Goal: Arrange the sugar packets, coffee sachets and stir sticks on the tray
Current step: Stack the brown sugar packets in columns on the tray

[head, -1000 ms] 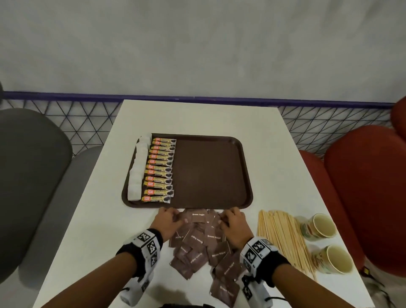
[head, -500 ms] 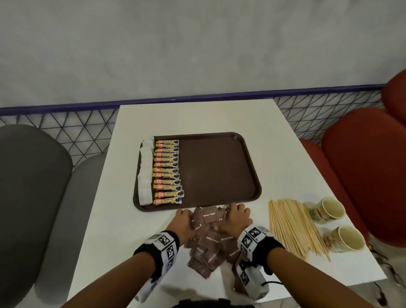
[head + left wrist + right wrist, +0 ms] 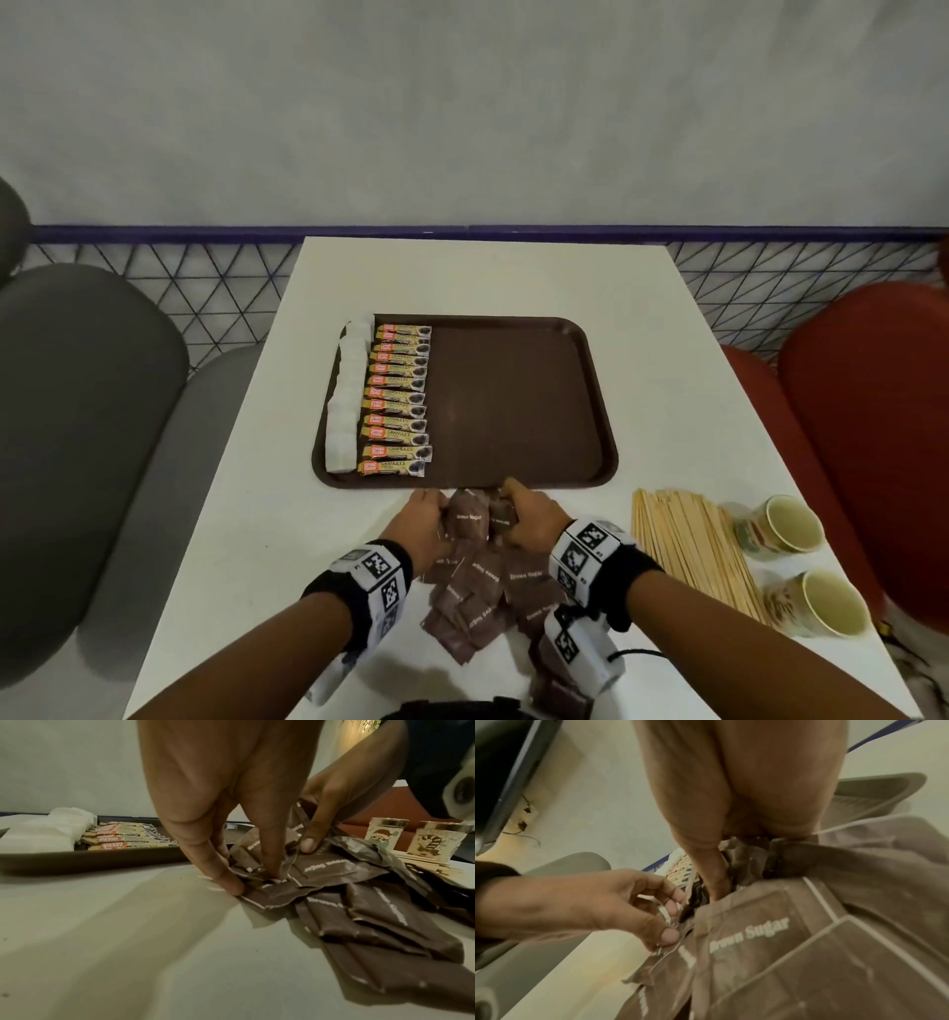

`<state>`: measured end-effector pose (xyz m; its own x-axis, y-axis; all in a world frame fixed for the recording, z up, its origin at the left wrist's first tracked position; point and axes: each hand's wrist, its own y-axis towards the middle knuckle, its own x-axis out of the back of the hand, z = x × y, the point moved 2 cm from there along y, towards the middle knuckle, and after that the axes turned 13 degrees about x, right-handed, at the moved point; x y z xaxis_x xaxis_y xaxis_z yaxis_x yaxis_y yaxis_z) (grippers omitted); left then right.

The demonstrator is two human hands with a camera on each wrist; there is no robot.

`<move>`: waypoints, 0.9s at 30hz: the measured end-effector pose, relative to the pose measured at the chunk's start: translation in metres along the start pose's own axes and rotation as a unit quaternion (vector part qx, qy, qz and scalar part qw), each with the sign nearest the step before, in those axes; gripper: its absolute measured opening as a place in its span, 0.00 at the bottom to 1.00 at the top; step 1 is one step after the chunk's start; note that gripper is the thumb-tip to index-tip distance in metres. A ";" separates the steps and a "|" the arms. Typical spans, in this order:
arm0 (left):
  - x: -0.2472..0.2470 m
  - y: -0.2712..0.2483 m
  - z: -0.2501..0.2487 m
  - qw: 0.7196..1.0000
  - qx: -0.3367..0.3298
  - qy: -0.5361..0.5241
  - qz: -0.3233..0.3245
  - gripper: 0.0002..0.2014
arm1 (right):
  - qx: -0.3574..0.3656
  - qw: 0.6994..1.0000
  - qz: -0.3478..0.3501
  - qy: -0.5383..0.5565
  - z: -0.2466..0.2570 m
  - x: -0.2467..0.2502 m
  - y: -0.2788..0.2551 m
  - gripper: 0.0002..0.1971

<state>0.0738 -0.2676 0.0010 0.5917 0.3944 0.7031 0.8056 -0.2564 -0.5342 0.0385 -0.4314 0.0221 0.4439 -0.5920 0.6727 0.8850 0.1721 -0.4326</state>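
A pile of brown sugar packets [image 3: 482,580] lies on the white table just in front of the dark brown tray [image 3: 518,401]. My left hand [image 3: 423,519] and right hand [image 3: 524,514] pinch a bunch of those packets [image 3: 470,516] from either side at the pile's far end. In the left wrist view my left hand's fingers [image 3: 228,880] curl onto the packets' edges [image 3: 270,892]. In the right wrist view my right hand's fingers [image 3: 713,876] dig into the packets [image 3: 757,933]. Coffee sachets [image 3: 398,398] and white packets [image 3: 346,401] line the tray's left side. Wooden stir sticks [image 3: 688,545] lie at the right.
Two paper cups [image 3: 788,527] [image 3: 821,601] stand right of the stir sticks near the table's right edge. A grey seat [image 3: 87,426] is to the left and a red seat [image 3: 862,426] to the right. The tray's middle and right part hold nothing.
Both hands have drawn closer together, bunching packets at the pile's far end. The head view has shifted back toward centre.
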 end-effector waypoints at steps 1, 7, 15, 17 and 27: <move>0.001 -0.001 0.000 1.000 0.003 -0.001 0.002 0.21 | 0.005 1.000 -0.001 0.013 -0.002 0.002 0.000 0.21; 0.005 -0.006 0.000 1.000 0.012 -0.002 0.006 0.29 | 0.026 0.986 -0.101 0.132 -0.013 0.033 -0.008 0.19; 0.017 -0.013 0.002 1.000 -0.014 0.022 0.014 0.24 | 0.088 0.949 -0.053 0.299 -0.011 0.051 -0.010 0.18; 0.025 -0.016 0.002 0.999 -0.032 -0.002 -0.012 0.21 | 0.088 0.936 -0.057 0.337 -0.008 0.053 -0.010 0.17; 0.057 -0.013 -0.013 0.927 -0.007 -0.359 -0.110 0.17 | 0.100 0.856 -0.134 0.490 0.032 0.060 -0.002 0.15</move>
<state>0.0975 -0.2529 0.0544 0.2445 0.9225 0.2987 0.9077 -0.1095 -0.4050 0.0674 -0.4423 0.0826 -0.0226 -0.9903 -0.1373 0.9862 0.0004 -0.1653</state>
